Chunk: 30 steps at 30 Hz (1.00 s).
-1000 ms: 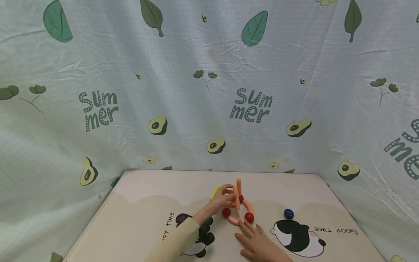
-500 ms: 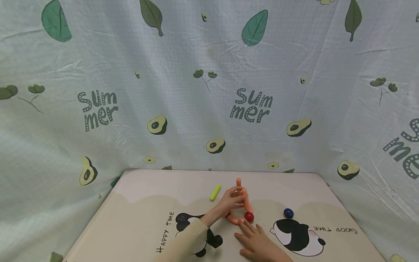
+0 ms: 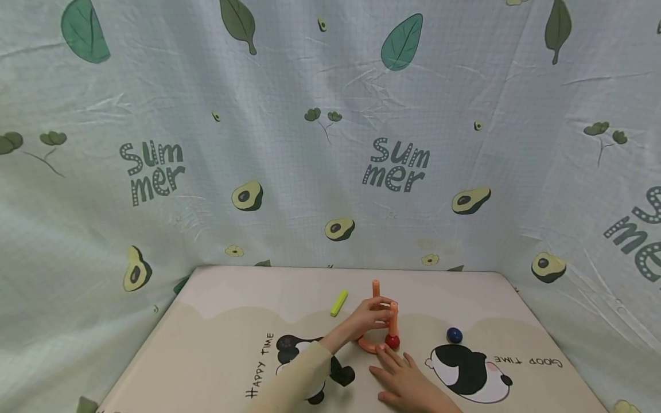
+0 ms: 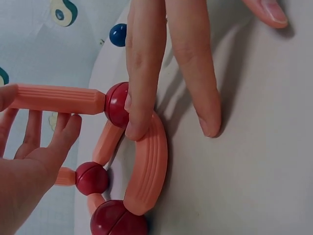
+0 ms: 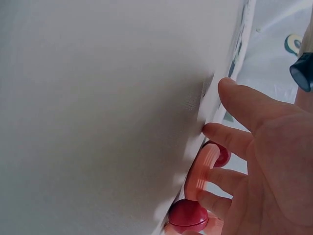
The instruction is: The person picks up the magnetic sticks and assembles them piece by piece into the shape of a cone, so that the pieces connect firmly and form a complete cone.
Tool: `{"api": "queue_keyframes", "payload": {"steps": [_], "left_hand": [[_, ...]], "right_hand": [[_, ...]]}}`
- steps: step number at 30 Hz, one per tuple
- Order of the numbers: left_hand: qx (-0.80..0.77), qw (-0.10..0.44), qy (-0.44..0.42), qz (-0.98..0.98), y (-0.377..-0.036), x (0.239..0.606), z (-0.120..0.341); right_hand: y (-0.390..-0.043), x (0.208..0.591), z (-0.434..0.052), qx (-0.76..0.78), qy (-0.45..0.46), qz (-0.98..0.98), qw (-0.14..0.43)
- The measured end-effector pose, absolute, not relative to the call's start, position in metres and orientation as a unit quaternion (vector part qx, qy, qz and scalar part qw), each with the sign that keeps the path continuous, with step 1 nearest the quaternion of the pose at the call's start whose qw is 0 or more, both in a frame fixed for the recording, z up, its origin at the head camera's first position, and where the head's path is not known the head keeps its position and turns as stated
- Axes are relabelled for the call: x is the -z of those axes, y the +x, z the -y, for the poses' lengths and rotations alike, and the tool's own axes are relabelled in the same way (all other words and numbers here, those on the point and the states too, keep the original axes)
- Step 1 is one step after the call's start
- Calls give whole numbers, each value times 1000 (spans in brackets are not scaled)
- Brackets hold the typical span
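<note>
Orange rod (image 3: 393, 318) stands upright on a red ball (image 3: 392, 342), pinched at its top by the left hand (image 3: 368, 320). Right hand (image 3: 408, 383) lies flat on the desk (image 3: 206, 344), fingers (image 4: 146, 88) straight, touching the ball.

On the worktop (image 3: 217, 321), the widest open stretch lies to the left and front-left of the orange-and-red ring frame (image 3: 373, 345), broken only by the yellow stick (image 3: 339, 303) lying just behind and to the left. Two upright orange rods (image 3: 393, 318) rise from the frame, so a pass straight over it is blocked (the taller one stands at the back). The left hand (image 3: 368, 321) crowds the frame's left side and the right hand (image 3: 408, 381) lies flat against its front. To the right, a blue ball (image 3: 454, 335) sits near, with bare surface beyond it. The curtain (image 3: 330, 143) closes the back and both sides.
</note>
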<state>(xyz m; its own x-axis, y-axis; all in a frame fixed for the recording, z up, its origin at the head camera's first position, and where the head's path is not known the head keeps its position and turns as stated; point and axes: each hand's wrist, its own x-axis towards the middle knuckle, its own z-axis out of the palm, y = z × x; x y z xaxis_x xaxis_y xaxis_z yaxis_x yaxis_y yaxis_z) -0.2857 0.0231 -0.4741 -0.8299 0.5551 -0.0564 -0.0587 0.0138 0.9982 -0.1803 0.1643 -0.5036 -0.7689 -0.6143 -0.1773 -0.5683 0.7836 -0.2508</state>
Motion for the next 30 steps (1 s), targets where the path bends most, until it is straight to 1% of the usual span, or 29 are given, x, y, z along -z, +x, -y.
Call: {"api": "queue_keyframes", "payload": {"steps": [7,15,20,25,30], "left_hand": [[-688,260,159,-659,-290,478,-23],[-687,265,149,-659,-291,480,-26],[-685,267,141,-663,-290,478,-27],[-694,263,123,-659,-290,477,-28],[-701,256,116,-655,-289,476,-25]], "right_hand": [[-180,504,-165,93,-319,-935,124],[-180,504,-165,94,-316,-935,126],[-184,509,-169,116,-312,-936,114],[-188,511,-175,154,-302,-938,70],[-190,509,-180,158,-316,-935,-9]]}}
